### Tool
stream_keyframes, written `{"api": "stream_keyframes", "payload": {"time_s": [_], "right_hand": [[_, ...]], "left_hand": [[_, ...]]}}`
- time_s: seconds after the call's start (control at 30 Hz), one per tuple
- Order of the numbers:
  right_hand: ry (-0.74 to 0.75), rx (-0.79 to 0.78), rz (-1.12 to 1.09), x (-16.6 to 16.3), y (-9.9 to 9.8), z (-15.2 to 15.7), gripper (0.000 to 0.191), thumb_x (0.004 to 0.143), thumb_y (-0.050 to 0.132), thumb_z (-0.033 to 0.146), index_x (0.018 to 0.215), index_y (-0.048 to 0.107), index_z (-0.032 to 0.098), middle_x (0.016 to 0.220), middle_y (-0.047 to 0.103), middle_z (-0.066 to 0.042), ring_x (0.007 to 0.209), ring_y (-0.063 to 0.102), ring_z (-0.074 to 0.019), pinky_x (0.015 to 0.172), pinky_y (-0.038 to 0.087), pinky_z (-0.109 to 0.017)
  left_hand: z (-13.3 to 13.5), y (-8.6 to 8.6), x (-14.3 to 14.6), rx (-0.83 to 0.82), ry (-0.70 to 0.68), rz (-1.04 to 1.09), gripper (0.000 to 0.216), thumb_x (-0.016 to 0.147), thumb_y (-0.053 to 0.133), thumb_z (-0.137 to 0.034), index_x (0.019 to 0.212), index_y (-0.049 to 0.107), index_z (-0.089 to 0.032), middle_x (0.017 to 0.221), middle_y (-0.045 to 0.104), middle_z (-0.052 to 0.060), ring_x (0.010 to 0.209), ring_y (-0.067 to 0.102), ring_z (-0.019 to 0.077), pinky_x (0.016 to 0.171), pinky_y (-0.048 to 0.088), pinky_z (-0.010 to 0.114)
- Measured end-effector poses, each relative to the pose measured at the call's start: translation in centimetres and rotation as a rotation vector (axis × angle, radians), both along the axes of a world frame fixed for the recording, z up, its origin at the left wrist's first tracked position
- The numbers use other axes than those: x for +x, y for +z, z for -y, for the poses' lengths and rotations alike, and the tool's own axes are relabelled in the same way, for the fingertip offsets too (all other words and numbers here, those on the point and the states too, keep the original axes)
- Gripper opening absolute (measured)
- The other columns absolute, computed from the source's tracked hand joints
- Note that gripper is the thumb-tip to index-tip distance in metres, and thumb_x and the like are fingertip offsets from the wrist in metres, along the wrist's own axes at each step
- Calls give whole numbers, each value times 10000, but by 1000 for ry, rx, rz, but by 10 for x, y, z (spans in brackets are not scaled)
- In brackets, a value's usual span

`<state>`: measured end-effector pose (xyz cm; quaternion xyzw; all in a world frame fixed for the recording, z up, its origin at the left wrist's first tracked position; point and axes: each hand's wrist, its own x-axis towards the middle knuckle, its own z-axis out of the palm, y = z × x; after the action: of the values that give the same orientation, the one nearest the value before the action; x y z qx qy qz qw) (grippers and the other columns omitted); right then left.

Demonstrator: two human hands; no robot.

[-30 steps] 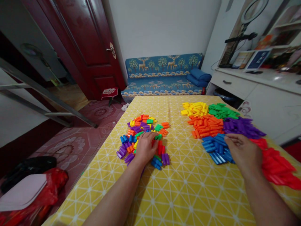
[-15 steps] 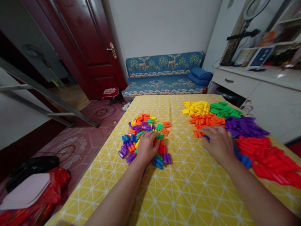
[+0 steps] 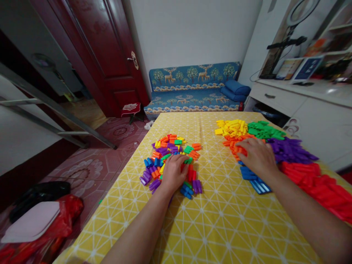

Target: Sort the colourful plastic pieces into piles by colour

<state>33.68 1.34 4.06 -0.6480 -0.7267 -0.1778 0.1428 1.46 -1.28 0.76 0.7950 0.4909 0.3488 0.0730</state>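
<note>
My left hand [image 3: 175, 171] rests on a pile of mixed plastic pieces [image 3: 168, 149], short tube-like shapes in several colours. Its fingers curve over the pile with thumb and forefinger apart; what lies under the palm is hidden. To the right, my right hand [image 3: 257, 156] is at the front of an orange pile [image 3: 230, 141]. Orange plastic pieces [image 3: 241, 150] show between its thumb and forefinger. Blue pieces [image 3: 254, 179] lie below that hand and wrist, partly covered by them.
Beyond my right hand are yellow pieces [image 3: 232, 127] and green pieces [image 3: 265, 130]; purple pieces [image 3: 291, 149] and red pieces [image 3: 316, 183] lie right of it. A yellow patterned cloth [image 3: 209, 227] covers the table. A blue sofa [image 3: 189, 97] stands behind it.
My right hand has shifted slightly up, toward the orange pile, and the orange pieces by its thumb moved with it. More blue pieces show below it. My left hand stays nearly still.
</note>
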Motion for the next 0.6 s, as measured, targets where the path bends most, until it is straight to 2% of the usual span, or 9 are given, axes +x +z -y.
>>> {"api": "stream_keyframes", "payload": {"time_s": [0.13,0.2,0.3,0.43,0.6], "right_hand": [[-148,72,-43,21,15,-23,333,842,592,345,1122,679,187,1150,627,-145,1008,494,-299,756,332,-386],[-132,42,-31,17,17,-33,317,850,587,349,1098,691,180,1164,636,-135,1034,494,-298,763,331,-384],[-42,-53,-3,-3,12,-48,309,861,551,318,1095,696,179,1150,666,-111,1074,501,-291,801,336,-390],[-11,-190,42,-31,2,-65,347,821,515,202,1118,695,182,1083,699,-110,1064,521,-285,832,350,-400],[79,-180,-77,-61,-8,-65,360,814,477,164,1094,702,172,1147,680,-126,1100,522,-301,882,386,-446]], "left_hand": [[0,0,0,-10,9,-7,282,828,579,-162,1093,654,-220,1157,685,53,1103,606,239,1008,457,430],[-1,-1,0,-12,12,-12,274,831,578,-167,1088,657,-218,1154,686,53,1099,606,241,1009,455,433],[-1,-1,0,-11,12,-10,268,836,577,-170,1087,658,-218,1144,689,49,1098,604,238,1019,446,434],[-1,0,0,-14,4,-10,277,832,577,-161,1090,656,-225,1138,688,48,1104,602,233,1023,446,433],[1,3,0,-31,7,-1,289,818,581,-145,1080,663,-233,1146,687,50,1109,605,239,1022,449,436]]}}
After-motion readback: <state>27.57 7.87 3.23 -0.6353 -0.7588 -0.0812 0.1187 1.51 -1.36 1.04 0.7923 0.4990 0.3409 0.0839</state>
